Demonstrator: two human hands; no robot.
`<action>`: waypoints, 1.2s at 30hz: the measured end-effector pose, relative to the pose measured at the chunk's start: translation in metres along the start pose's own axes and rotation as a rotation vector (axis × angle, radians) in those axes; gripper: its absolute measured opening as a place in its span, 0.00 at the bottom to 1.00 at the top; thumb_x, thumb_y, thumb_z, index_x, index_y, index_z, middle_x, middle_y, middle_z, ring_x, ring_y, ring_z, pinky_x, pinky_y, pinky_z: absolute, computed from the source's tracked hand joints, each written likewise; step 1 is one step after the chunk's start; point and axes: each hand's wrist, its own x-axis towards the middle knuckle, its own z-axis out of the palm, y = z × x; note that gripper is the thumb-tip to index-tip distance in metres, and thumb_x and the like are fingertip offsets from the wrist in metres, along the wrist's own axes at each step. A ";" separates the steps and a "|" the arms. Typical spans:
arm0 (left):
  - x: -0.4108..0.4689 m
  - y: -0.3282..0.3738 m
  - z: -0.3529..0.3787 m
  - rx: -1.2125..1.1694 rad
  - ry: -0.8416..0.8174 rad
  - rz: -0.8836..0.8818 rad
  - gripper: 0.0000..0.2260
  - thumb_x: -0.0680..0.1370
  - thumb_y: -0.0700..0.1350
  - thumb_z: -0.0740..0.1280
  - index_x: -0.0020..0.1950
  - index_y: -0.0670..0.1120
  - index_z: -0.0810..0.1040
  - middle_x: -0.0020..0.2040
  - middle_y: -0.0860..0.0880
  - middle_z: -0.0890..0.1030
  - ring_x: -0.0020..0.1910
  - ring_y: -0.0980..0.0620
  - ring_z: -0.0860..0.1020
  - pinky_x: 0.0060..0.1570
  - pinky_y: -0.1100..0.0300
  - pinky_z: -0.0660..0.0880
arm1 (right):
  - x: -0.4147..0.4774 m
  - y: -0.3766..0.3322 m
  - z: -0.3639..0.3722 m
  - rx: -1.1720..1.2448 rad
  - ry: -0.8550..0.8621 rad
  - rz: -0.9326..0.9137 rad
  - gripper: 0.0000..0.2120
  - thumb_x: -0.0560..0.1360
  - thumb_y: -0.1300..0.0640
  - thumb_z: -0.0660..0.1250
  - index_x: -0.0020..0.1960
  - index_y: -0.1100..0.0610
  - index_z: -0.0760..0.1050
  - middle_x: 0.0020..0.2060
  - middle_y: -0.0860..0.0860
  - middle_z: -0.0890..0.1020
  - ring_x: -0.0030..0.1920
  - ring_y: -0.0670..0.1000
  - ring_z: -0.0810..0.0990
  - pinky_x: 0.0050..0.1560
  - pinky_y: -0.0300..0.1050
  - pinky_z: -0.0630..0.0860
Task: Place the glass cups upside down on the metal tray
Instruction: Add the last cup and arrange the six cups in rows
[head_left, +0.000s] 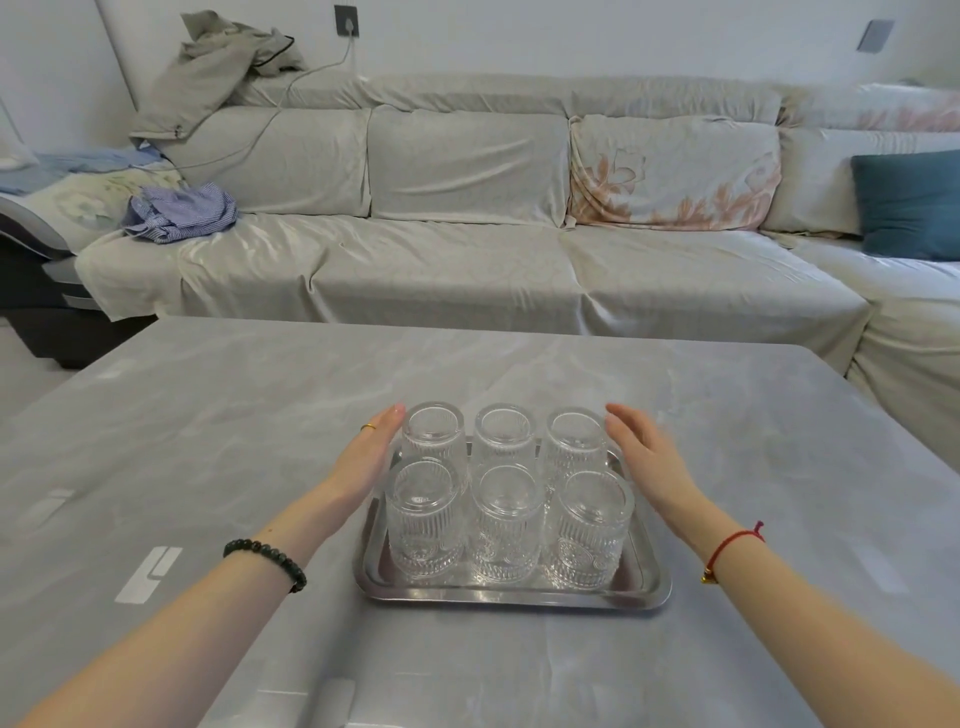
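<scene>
Several ribbed glass cups stand upside down in two rows on the metal tray, which rests on the grey table. My left hand is flat and open along the tray's left side, its fingertips beside the back-left cup. My right hand is open along the right side, close to the back-right cup. Neither hand grips a cup.
The grey marble-look table stretches around the tray. Behind it runs a covered sofa with a teal cushion, a striped blue cloth and a charging cable.
</scene>
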 end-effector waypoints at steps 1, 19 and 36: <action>-0.004 -0.002 -0.002 -0.011 0.003 0.003 0.25 0.78 0.58 0.49 0.72 0.48 0.57 0.74 0.51 0.60 0.72 0.53 0.59 0.73 0.51 0.54 | 0.001 -0.006 0.001 -0.040 -0.007 -0.079 0.16 0.77 0.52 0.59 0.64 0.54 0.68 0.64 0.51 0.73 0.62 0.49 0.70 0.60 0.47 0.68; -0.049 -0.020 0.006 -0.145 -0.055 0.076 0.19 0.77 0.55 0.52 0.67 0.53 0.64 0.64 0.60 0.66 0.64 0.62 0.64 0.63 0.66 0.57 | -0.012 -0.035 0.016 -0.367 -0.203 -0.260 0.28 0.73 0.41 0.61 0.69 0.50 0.61 0.69 0.47 0.67 0.68 0.47 0.64 0.68 0.43 0.59; -0.069 -0.071 0.012 0.249 0.026 0.218 0.28 0.71 0.49 0.69 0.69 0.50 0.64 0.66 0.56 0.72 0.65 0.57 0.69 0.63 0.59 0.65 | -0.095 0.029 0.024 -0.192 0.026 -0.207 0.45 0.66 0.60 0.73 0.73 0.51 0.48 0.73 0.45 0.57 0.72 0.45 0.56 0.71 0.43 0.55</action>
